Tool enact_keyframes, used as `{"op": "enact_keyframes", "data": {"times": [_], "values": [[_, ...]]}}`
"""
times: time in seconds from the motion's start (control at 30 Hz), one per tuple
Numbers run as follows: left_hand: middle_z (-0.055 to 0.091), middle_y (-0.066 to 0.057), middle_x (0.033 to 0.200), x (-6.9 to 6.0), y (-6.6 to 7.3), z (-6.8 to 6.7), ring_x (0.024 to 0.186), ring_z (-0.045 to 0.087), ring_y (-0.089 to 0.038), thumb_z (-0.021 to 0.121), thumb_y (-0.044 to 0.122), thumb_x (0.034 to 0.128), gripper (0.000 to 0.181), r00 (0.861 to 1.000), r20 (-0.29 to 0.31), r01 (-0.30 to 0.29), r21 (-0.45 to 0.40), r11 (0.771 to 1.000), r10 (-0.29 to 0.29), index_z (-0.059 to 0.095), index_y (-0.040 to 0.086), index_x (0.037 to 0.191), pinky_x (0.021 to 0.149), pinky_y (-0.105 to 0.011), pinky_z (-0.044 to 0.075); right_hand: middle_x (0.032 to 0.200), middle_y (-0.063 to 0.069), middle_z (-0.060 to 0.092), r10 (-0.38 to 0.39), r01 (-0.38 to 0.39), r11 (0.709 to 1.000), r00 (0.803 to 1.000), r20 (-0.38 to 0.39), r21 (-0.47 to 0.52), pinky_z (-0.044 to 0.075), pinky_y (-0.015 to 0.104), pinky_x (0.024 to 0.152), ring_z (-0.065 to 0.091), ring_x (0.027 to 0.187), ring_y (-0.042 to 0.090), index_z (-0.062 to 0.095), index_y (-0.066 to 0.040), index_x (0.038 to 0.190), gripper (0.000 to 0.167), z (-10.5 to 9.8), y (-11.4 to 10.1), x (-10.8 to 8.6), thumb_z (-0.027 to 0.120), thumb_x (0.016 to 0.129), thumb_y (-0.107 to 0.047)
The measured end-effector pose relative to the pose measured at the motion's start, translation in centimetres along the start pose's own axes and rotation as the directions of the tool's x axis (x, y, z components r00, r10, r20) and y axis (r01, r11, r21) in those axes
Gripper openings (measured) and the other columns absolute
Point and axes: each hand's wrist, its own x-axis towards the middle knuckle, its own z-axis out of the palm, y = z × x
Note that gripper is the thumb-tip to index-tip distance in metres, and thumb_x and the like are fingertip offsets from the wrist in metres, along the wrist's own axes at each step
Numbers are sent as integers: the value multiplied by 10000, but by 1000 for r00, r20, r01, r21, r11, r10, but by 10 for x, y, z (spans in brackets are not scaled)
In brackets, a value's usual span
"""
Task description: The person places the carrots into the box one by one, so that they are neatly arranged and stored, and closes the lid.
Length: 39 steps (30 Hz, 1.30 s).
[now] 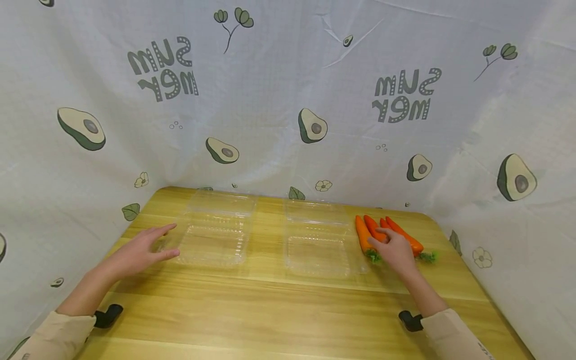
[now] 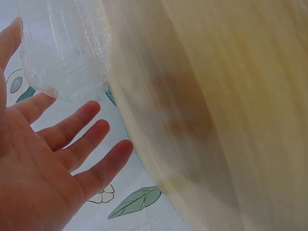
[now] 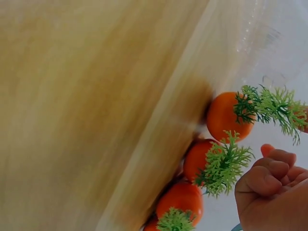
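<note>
My left hand (image 1: 143, 252) hovers by the left side of a clear plastic clamshell box (image 1: 211, 245), thumb and index finger spread apart. In the left wrist view the same hand (image 2: 53, 159) shows parted fingers with nothing between them. Above several orange carrots with leafy green tops is my right hand (image 1: 396, 250), its thumb and index finger apart over the second carrot (image 1: 370, 223) from the left. The right wrist view has the other fingers (image 3: 272, 171) curled beside the carrot greens (image 3: 224, 163). I see no carrot in its grasp.
A second clear clamshell box (image 1: 317, 255) lies between the first box and the leftmost carrot (image 1: 361, 235). Both boxes have lids folded back. The wooden table (image 1: 270, 310) meets a printed white curtain (image 1: 270, 100) at its back and sides.
</note>
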Motion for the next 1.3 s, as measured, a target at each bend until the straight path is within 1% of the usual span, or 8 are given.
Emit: {"op": "enact_keyframes", "data": {"times": [0.47,0.57,0.67,0.77,0.93,1.07,1.17,1.3], "values": [[433,-355,1466,-1,4,-2,1326,393,-562,634,493,967,797,1000,-1,2,1,1000,-2,369,9,1542,1011,-731,335,732,114,633,79,-79,997,996,29,-11,388,315,559,464,587,189,554,66,1382,640,7,7,0,676,953,-391],[432,-351,1469,-1,4,-2,1327,394,-561,636,493,966,799,1000,-1,2,1,1000,-2,368,10,1543,1011,-731,334,991,245,711,80,-79,996,997,23,-38,497,394,669,617,743,320,574,93,1350,645,7,4,-2,683,946,-398],[437,-347,1468,-1,3,-2,1326,398,-557,637,495,965,801,1000,-1,1,2,1000,-1,368,11,1543,1011,-730,335,1277,316,623,85,-84,995,996,18,-62,521,510,837,635,1016,459,588,112,1325,650,7,1,-4,691,937,-399],[438,-345,1468,-1,2,-1,1324,403,-555,635,499,965,804,1000,1,2,5,1000,-2,365,11,1544,1012,-729,335,1341,340,568,84,-82,993,996,22,-86,496,562,899,592,1126,497,587,130,1315,663,7,0,-4,692,929,-398],[434,-341,1476,-1,1,1,1325,407,-553,636,492,966,802,1000,1,1,2,1000,-1,363,9,1545,1018,-725,332,1261,326,628,77,-74,990,997,26,-121,517,488,799,651,971,405,626,117,1277,627,11,4,-1,700,910,-386],[433,-338,1480,-1,2,1,1325,408,-550,640,483,967,798,1000,-2,-4,-5,1000,4,362,9,1546,1019,-724,329,1029,241,713,87,-84,988,996,15,-127,459,366,637,603,764,274,685,87,1191,554,13,7,1,714,891,-378],[437,-337,1477,-2,2,1,1323,411,-549,643,467,969,789,1000,-3,-3,-4,1000,3,362,8,1546,1017,-727,330,800,130,668,103,-100,986,995,15,-131,388,324,571,533,669,232,723,42,1070,457,13,7,1,710,880,-373],[461,-338,1455,-1,3,1,1314,423,-547,646,460,969,783,1000,-3,-2,2,1000,2,365,8,1544,1012,-725,338,710,60,602,111,-108,984,994,13,-144,369,316,555,509,639,220,728,20,981,410,14,7,1,717,867,-373]]}}
